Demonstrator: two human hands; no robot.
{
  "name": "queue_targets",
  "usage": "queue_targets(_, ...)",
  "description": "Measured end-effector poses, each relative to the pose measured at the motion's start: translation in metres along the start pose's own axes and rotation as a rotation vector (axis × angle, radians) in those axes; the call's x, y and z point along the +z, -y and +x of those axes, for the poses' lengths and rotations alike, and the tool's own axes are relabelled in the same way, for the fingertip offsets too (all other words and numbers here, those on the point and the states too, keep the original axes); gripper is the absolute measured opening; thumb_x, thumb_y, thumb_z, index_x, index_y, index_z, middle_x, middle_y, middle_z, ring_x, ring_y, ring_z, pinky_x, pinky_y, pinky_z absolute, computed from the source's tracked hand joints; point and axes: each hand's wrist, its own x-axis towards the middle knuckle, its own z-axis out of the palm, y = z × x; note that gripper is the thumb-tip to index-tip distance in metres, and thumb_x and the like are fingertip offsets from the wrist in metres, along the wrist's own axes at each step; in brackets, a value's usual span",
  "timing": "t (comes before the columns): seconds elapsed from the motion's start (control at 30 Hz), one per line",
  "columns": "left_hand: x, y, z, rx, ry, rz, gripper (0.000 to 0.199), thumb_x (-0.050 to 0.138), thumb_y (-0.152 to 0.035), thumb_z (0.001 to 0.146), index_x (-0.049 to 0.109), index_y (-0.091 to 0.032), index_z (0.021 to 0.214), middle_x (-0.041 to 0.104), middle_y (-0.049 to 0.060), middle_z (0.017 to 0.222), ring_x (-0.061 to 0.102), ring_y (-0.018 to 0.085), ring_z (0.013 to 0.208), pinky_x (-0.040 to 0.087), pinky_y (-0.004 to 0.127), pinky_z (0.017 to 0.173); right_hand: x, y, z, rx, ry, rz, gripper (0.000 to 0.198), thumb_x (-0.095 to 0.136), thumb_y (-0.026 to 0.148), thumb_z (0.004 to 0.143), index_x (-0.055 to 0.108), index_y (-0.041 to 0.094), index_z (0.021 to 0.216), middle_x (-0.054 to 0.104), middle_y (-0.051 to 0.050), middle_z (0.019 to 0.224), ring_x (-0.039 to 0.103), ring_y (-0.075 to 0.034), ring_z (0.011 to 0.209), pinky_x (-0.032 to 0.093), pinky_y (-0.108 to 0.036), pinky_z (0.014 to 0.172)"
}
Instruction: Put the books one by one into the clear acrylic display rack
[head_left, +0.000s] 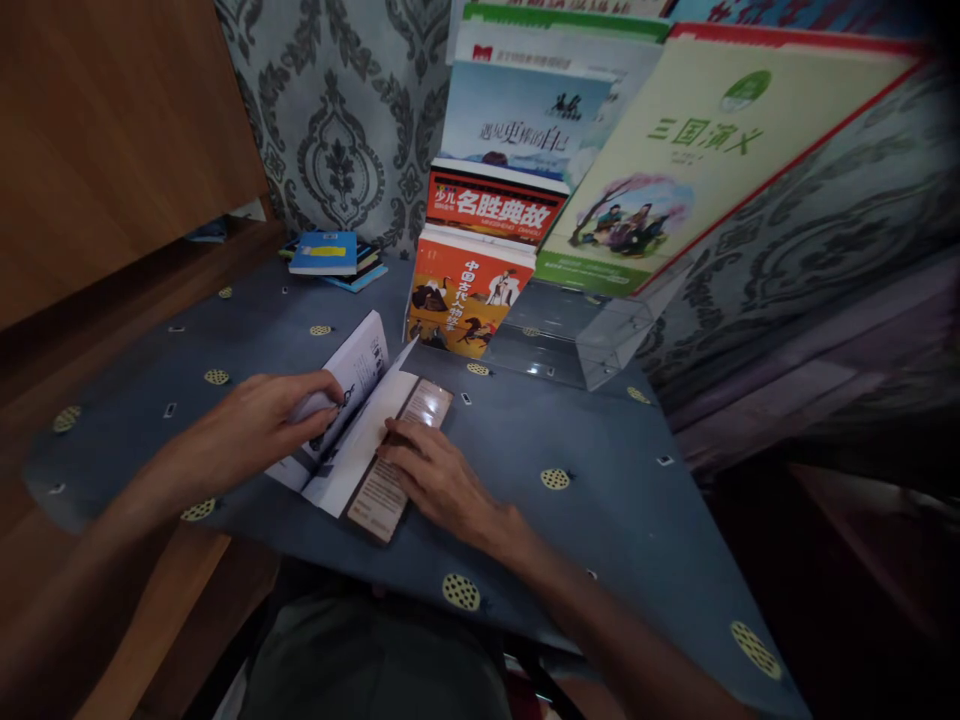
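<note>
An open book [352, 470] lies on the table in front of me, with printed pages and a brown cover flap folded out at its right. My left hand [289, 405] is closed on the raised left pages, pinched between thumb and fingers. From the other side, my right hand [435, 475] rests on the brown flap [381, 500], its fingers stretched over to the edge of the white page. Part of the flap is hidden under that hand.
Behind the book, a clear acrylic stand [615, 335] holds several upright books, among them an orange one [466, 300] and a large green one [652, 170]. A small book stack [326, 255] sits at the back left. A wooden cabinet [127, 130] borders the table [517, 540] at left.
</note>
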Motion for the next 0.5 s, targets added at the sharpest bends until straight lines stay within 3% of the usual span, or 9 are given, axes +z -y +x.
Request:
queue_targets(0.13,0.002,-0.006,0.001,0.024,0.011,-0.008,0.042,0.041,-0.054,0.09,0.069,-0.024,0.104,0.066,0.0,0.075,0.059,0.019,0.067,0.043,0.03,0.067,0.003,-0.001,-0.014,0.179,-0.117,-0.011,0.038,0.064,0.015,0.091,0.059,0.023,0.128,0.05,-0.017,0.146,0.049,-0.032,0.137,0.048,-0.057,0.108)
queue_targets(0.27,0.007,-0.007,0.001,0.052,0.019,-0.014,0.042,0.041,-0.052,0.093,0.069,-0.025,0.107,0.069,0.001,0.08,0.061,0.02,0.07,0.045,0.03,0.069,0.009,-0.003,-0.021,0.515,-0.257,0.094,0.076,0.078,0.025,0.079,0.041,0.024,0.146,0.028,-0.019,0.16,0.03,-0.038,0.149,0.038,-0.064,0.115)
queue_targets(0.37,0.014,-0.009,0.0,0.071,0.031,-0.002,0.042,0.04,-0.052,0.094,0.069,-0.025,0.11,0.072,0.002,0.089,0.064,0.021,0.075,0.047,0.032,0.072,0.013,-0.007,-0.021,0.656,-0.318,0.289,0.088,0.077,0.027,0.079,0.029,0.027,0.153,0.04,-0.018,0.152,0.044,-0.035,0.14,0.048,-0.059,0.107)
queue_targets(0.43,0.021,-0.011,-0.001,0.099,0.032,0.01,0.041,0.039,-0.048,0.095,0.068,-0.025,0.111,0.072,0.004,0.096,0.066,0.022,0.081,0.05,0.034,0.077,0.015,-0.01,-0.02,0.685,-0.366,0.43,0.089,0.074,0.028,0.082,0.022,0.027,0.154,0.05,-0.018,0.142,0.056,-0.03,0.127,0.055,-0.052,0.097)
queue_targets(0.5,0.028,-0.015,-0.001,0.129,0.027,0.023,0.04,0.037,-0.042,0.097,0.069,-0.024,0.112,0.072,0.006,0.104,0.067,0.023,0.089,0.052,0.037,0.084,0.015,-0.012,-0.02,0.69,-0.444,0.49,0.088,0.074,0.032,0.082,0.022,0.027,0.153,0.051,-0.018,0.141,0.058,-0.029,0.124,0.056,-0.049,0.095)
